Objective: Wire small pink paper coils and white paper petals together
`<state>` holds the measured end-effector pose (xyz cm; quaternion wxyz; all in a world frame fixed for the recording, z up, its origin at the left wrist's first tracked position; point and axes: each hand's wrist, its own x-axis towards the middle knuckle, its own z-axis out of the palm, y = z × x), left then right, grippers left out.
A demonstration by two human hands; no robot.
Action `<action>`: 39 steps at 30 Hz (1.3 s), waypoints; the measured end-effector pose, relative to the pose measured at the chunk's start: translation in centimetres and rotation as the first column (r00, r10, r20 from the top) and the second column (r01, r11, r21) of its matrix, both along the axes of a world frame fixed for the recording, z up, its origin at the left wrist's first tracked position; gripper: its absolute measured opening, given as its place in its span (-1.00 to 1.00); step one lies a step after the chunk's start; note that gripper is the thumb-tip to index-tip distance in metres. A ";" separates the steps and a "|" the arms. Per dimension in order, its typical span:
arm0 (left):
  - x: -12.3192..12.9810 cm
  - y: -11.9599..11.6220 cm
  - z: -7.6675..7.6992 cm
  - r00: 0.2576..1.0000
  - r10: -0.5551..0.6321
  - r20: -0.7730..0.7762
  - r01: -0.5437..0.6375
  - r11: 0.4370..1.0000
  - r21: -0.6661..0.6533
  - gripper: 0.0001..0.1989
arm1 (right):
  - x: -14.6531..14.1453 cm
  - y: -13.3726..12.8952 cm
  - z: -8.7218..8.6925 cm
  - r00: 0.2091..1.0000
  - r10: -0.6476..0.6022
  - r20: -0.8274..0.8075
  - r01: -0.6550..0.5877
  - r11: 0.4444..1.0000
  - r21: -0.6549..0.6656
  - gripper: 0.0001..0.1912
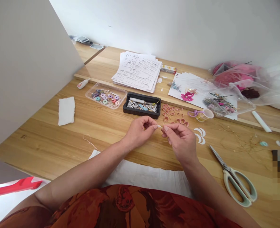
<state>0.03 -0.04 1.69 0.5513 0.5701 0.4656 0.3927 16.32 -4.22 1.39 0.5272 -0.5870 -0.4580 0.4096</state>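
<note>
Above the middle of the table, my left hand (140, 131) is closed in a pinch on a small white crescent piece (159, 126). My right hand (182, 139) meets it from the other side, thumb and forefinger pressed together on what looks like a thin thread. Its far end is too fine to follow. Several more white crescents (203, 140) lie just right of my right hand. Beyond the fingertips are pink loop-shaped pieces (170, 109) and a black tray (141, 113) holding beads and a white-handled tool.
Scissors (227, 167) lie at right. A clear box of coloured spools (106, 96), a glue bottle (82, 83) and a white cloth (66, 110) are at left. Behind stand cut paper sheets (137, 69), a magenta flower (187, 96), a small cup (204, 115) and plastic bags (239, 76).
</note>
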 end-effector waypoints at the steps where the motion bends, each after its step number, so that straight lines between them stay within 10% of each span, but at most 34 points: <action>1: 0.0 0.0 0.0 1.000 0.002 0.000 -0.002 1.000 -0.003 -0.84 | -0.1 0.0 0.0 1.000 0.002 -0.013 -0.002 1.000 -0.002 -0.81; 20: -0.3 -0.1 -0.6 0.979 0.052 -0.197 0.029 0.922 0.387 -0.93 | 0.5 0.1 -0.3 0.996 0.088 -0.023 -0.088 0.995 -0.034 -0.80; 39: -0.1 0.0 -0.7 0.997 0.037 -0.061 -0.020 0.967 0.253 -0.94 | 0.4 0.3 -0.7 0.991 0.086 -0.103 -0.086 0.996 0.003 -0.81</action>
